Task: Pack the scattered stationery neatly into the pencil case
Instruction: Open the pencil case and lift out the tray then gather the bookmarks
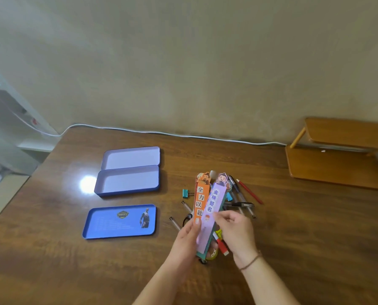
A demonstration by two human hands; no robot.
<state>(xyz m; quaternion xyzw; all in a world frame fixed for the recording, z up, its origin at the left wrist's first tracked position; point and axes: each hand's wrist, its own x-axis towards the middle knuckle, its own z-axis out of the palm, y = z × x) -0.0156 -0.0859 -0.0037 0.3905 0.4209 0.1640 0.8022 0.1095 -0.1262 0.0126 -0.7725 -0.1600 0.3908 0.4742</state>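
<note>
The left hand (187,235) and right hand (236,230) together pinch a fan of flat card strips, an orange bookmark (200,201) and a purple bookmark (212,208), above the pile of pens (240,200). Their long axis runs away from the person. The open pencil case (127,180) lies well to the left, its length crosswise to the strips, so the left hand is nearer. A separate blue tray (119,221) sits nearer on the brown wooden table (293,227), against a plain wall.

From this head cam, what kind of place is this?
Probably a home room or study corner. A wooden desk stands against a plain wall, with a white cable along its back edge and a small wooden shelf at the right.
</note>
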